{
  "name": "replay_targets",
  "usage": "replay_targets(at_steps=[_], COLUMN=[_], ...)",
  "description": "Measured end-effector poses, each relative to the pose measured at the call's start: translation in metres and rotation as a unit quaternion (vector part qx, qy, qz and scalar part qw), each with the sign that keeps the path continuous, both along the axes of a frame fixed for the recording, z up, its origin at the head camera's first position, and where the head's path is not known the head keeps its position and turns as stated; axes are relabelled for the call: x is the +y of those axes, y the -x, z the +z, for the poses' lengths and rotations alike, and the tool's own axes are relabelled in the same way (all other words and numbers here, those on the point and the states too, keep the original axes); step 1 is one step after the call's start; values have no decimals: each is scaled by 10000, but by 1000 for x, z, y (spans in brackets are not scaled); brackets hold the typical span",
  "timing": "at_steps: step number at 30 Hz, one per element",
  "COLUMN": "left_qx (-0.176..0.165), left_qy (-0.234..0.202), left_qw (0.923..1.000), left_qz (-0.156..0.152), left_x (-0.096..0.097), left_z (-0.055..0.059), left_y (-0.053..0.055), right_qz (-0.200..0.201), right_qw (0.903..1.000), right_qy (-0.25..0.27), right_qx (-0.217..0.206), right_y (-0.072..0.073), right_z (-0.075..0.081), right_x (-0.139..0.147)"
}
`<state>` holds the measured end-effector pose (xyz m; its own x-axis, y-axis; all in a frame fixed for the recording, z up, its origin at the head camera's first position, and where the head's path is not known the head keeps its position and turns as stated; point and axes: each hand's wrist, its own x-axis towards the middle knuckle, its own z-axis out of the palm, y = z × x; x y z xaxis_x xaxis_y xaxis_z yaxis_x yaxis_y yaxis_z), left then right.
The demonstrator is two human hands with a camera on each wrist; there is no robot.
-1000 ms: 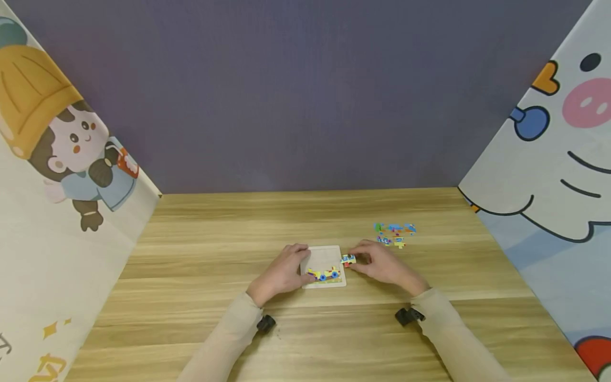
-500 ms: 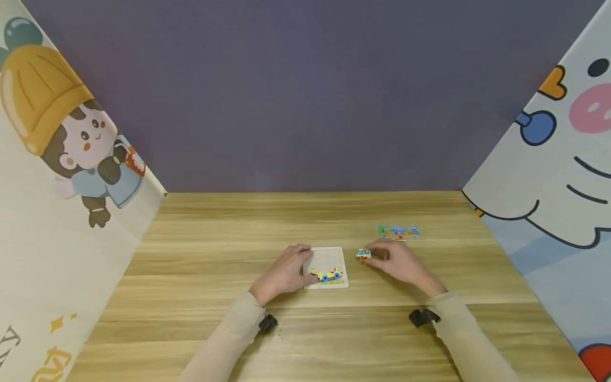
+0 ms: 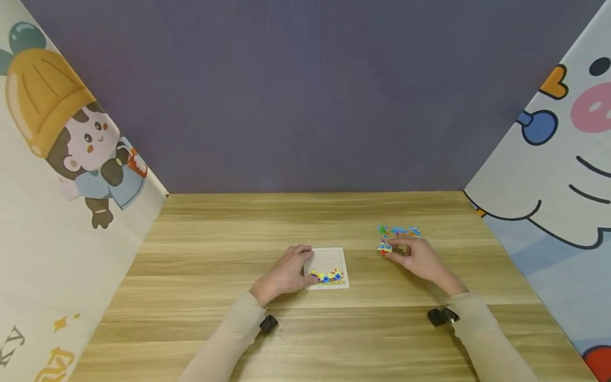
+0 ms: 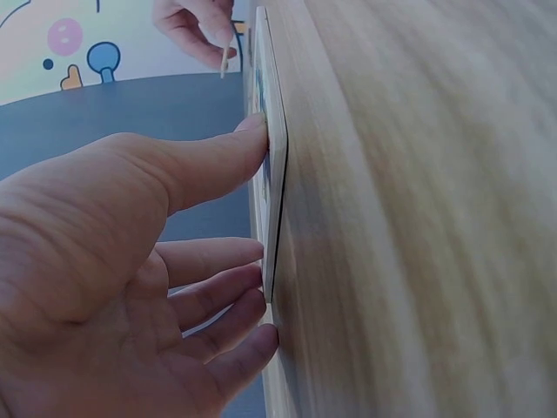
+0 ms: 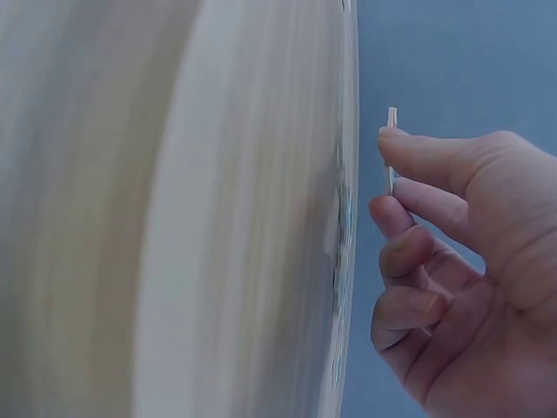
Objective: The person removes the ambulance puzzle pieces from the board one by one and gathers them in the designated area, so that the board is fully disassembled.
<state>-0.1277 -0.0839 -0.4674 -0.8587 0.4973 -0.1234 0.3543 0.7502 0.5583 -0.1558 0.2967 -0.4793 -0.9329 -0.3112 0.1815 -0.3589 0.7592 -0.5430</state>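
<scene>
My left hand rests at the left side of a small pale puzzle board lying flat on the table. In the left wrist view, its thumb presses on the board's face and its fingertips touch the edge. Yellow and blue puzzle pieces cover the board's near part; its far part shows bare wood. To the right of the board, my right hand pinches a small puzzle piece with a white, blue and red vehicle print. That thin piece appears edge-on between thumb and index finger, off the table, in the right wrist view.
Several loose blue, green and orange puzzle pieces lie just beyond my right hand, which partly hides others. The wood-grain table meets a dark back wall, with printed panels on both sides.
My right hand has carried the pinched puzzle piece rightward and slightly away, from the board's right edge to beside the loose pieces. My left hand stays on the board.
</scene>
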Motion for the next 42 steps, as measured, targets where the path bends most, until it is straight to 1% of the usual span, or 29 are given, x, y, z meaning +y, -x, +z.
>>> replay_targets(at_steps=[3, 12, 20, 25, 32, 42], left_qx=[-20, 22, 34, 14, -2, 7], left_qy=[1, -30, -17, -68, -20, -71], left_qw=[10000, 10000, 10000, 10000, 10000, 10000], left_qz=[3, -28, -57, -39, -27, -35], left_x=[0, 0, 1, 1, 0, 1], left_z=[-2, -2, -1, -1, -1, -2], left_y=[0, 1, 1, 1, 1, 1], right_qz=[-112, -385, -646, -696, -693, -620], right_qw=[9999, 9992, 9972, 9962, 9945, 9905], right_qy=[-71, -75, -132, -230, -425, -286], right_qx=[-1, -102, -339, -467, -656, -1196], right_y=[0, 3, 4, 7, 11, 15], right_z=[0, 0, 2, 3, 0, 2], right_x=[11, 41, 62, 71, 81, 86])
